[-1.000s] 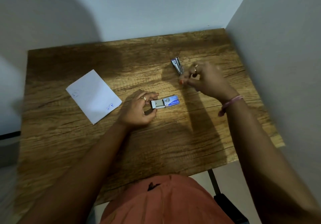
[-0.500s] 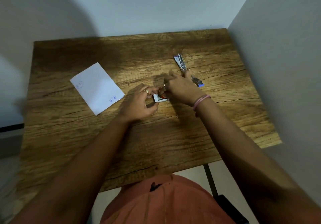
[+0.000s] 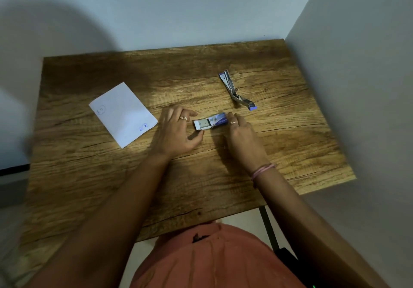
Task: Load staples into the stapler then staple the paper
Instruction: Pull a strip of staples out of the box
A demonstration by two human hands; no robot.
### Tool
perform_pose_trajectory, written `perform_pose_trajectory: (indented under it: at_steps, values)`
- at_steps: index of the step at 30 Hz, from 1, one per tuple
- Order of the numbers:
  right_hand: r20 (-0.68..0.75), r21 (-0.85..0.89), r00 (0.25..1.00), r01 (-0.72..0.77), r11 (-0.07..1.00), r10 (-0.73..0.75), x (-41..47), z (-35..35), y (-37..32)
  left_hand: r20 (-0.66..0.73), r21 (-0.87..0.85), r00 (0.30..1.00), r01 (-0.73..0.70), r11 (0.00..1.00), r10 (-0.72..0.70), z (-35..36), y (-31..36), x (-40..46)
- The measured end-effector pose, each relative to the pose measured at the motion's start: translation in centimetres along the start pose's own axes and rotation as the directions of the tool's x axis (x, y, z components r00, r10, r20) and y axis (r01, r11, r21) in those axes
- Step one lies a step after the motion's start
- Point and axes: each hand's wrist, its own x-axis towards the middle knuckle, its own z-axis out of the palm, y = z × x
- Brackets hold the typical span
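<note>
A small staple box [image 3: 212, 123] lies at the table's centre, its white inner tray slid out to the left of the blue sleeve. My left hand [image 3: 176, 133] pinches the tray end between thumb and forefinger. My right hand [image 3: 243, 138] has its fingertips against the sleeve's right end. The metal stapler [image 3: 234, 91] lies swung open on the table behind and to the right of the box, apart from both hands, its blue tip nearest me. A white sheet of paper [image 3: 123, 113] with blue pen marks lies flat at the left.
The wooden table [image 3: 156, 176] stands in a corner, with a wall behind it and another close along its right edge. A black table leg [image 3: 269, 227] shows below the near right edge. My orange-clad lap fills the bottom of the view.
My right hand came from beside the stapler to the staple box, covered it, then slid to its right end. The stapler now lies open and alone. My left hand stayed at the tray.
</note>
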Motion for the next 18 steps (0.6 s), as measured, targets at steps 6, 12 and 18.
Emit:
perform_pose_trajectory:
  at_steps: [6,12,18]
  values:
    - [0.009,0.35,0.995,-0.098,0.932,0.102,1.1,0.8,0.7,-0.022,-0.085,0.999,-0.042,0.995,0.041,0.1,0.1,0.1]
    - [0.033,0.525,0.993,-0.11,0.844,0.109,2.2,0.9,0.1,-0.024,-0.21,1.0,-0.002,0.978,-0.003,0.0,-0.1,0.1]
    - [0.019,0.544,0.999,-0.033,0.839,0.027,2.3,1.0,-0.3,0.003,-0.255,0.996,0.085,0.963,-0.087,0.0,-0.3,0.2]
